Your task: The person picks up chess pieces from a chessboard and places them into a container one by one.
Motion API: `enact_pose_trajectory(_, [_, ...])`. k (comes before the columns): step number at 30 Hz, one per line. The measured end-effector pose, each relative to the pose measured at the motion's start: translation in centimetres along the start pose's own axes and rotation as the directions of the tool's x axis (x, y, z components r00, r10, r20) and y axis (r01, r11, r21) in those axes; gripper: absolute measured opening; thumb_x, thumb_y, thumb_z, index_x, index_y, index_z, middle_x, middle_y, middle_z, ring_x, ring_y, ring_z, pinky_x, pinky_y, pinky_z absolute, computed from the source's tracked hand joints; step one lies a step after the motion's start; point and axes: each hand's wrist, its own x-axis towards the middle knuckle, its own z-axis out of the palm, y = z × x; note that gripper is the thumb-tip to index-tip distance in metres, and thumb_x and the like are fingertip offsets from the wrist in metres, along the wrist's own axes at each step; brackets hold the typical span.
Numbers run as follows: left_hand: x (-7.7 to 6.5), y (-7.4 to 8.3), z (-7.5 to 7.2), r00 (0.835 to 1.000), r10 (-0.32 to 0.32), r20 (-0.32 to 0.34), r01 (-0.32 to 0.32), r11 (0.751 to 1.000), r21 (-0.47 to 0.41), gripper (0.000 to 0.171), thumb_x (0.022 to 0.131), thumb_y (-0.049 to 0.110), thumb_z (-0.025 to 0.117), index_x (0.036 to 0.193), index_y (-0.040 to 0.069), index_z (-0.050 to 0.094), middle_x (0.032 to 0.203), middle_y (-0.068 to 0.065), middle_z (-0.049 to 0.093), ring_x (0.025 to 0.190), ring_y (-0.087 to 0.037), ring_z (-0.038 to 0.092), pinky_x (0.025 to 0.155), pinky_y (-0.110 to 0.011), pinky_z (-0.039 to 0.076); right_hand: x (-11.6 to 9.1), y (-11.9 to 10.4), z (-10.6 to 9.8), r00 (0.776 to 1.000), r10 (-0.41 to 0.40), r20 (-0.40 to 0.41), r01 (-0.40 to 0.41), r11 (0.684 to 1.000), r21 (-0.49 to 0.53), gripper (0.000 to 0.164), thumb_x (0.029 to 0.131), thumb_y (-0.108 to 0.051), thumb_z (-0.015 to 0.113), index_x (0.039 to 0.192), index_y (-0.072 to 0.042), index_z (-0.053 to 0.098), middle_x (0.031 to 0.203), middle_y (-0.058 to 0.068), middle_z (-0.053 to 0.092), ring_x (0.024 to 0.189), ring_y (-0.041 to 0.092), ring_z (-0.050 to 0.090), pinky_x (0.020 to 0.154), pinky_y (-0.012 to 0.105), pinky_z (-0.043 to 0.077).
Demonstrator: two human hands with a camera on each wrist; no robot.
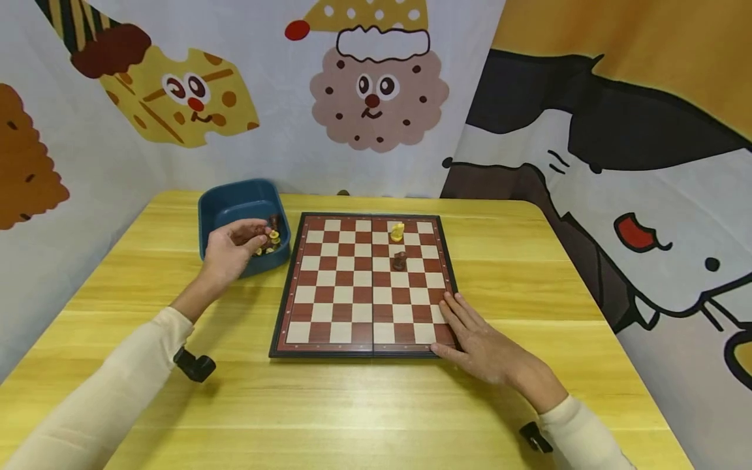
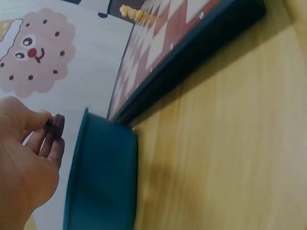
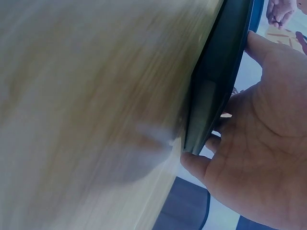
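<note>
Over the blue tray (image 1: 214,202), my left hand (image 1: 230,247) pinches a dark brown chess piece (image 2: 58,126) between thumb and fingers; its base shows in the left wrist view, but its kind is hidden. Yellow and brown chess pieces (image 1: 271,244) lie in the tray below. The red and white chessboard (image 1: 343,296) lies unfolded beside the tray. My right hand (image 1: 483,346) rests on the board's near right corner with its fingers extended. A yellow knight (image 1: 397,232) stands on the far right part of the board, and a dark brown piece (image 1: 399,262) stands just nearer.
Wooden table (image 1: 329,411) surface surrounds the board. A curtain (image 1: 276,91) with cartoon prints hangs behind the table's far edge and at both sides. Small black devices (image 1: 195,365) are strapped near both wrists.
</note>
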Motion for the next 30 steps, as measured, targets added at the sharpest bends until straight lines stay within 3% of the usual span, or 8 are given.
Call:
enact_pose_trajectory(8, [-0.5,-0.4,-0.6,1.000,-0.027,-0.004,0.026,0.998,-0.056,0.037,0.101,0.001,0.063,0.137,-0.006,0.058,0.127,-0.022,0.065,0.110,-0.014,0.064,0.089,-0.019,0.052,0.0,-0.2,-0.1,1.000,0.007,0.023,-0.007,1.000,-0.016,0.090,0.103,-0.064,0.044,0.163,-0.003,0.015,0.169,0.013,0.004,0.154,0.033,0.000,0.118,0.057,0.022])
enact_pose_trajectory(12, [-0.3,0.1,-1.2,0.999,0.005,-0.042,-0.008,0.997,-0.071,0.042,0.103,0.003,0.059,0.144,-0.002,0.051,0.136,-0.020,0.060,0.097,-0.011,0.060,0.061,-0.014,0.048,0.1,-0.2,-0.1,1.000,-0.002,0.018,0.002,1.000,-0.011,0.090,0.103,-0.062,0.045,0.162,-0.002,0.015,0.169,0.014,0.004,0.154,0.034,0.000,0.118,0.057,0.022])
enact_pose_trajectory(15, [-0.3,0.5,-1.4,0.997,0.026,-0.067,-0.031,0.996,-0.081,0.039,0.105,0.002,0.054,0.144,-0.002,0.050,0.137,-0.020,0.058,0.094,-0.014,0.057,0.049,-0.018,0.039,0.1,-0.2,-0.1,1.000,-0.006,0.013,0.006,1.000,-0.006,0.090,0.103,-0.062,0.044,0.162,-0.001,0.015,0.169,0.014,0.004,0.154,0.034,0.000,0.118,0.056,0.022])
enact_pose_trajectory(21, [-0.2,0.9,-1.1,0.997,0.049,-0.055,-0.055,0.992,-0.109,0.034,0.104,0.000,0.055,0.138,-0.001,0.056,0.135,-0.021,0.060,0.119,-0.012,0.056,0.077,-0.018,0.047,0.1,0.0,0.0,1.000,-0.004,0.011,0.004,1.000,0.000,0.090,0.103,-0.063,0.045,0.162,-0.001,0.016,0.169,0.014,0.004,0.154,0.034,-0.001,0.118,0.056,0.021])
enact_pose_trajectory(24, [-0.2,0.9,-0.6,0.996,0.079,-0.032,-0.083,0.985,-0.154,0.031,0.103,0.000,0.057,0.134,-0.001,0.059,0.129,-0.019,0.063,0.117,-0.017,0.059,0.085,-0.018,0.049,0.1,0.0,0.1,1.000,-0.001,0.011,0.001,1.000,0.009,0.090,0.103,-0.063,0.045,0.162,-0.001,0.015,0.169,0.014,0.004,0.154,0.034,-0.001,0.118,0.057,0.020])
enact_pose_trajectory(30, [-0.2,0.6,0.9,0.988,0.141,0.061,-0.117,0.948,-0.297,0.027,0.102,-0.002,0.059,0.129,-0.004,0.062,0.118,-0.019,0.066,0.110,-0.025,0.062,0.088,-0.022,0.053,0.2,-0.1,-0.1,1.000,-0.001,0.015,0.001,1.000,0.015,0.091,0.102,-0.063,0.046,0.162,-0.002,0.015,0.169,0.014,0.004,0.154,0.035,-0.001,0.118,0.058,0.021])
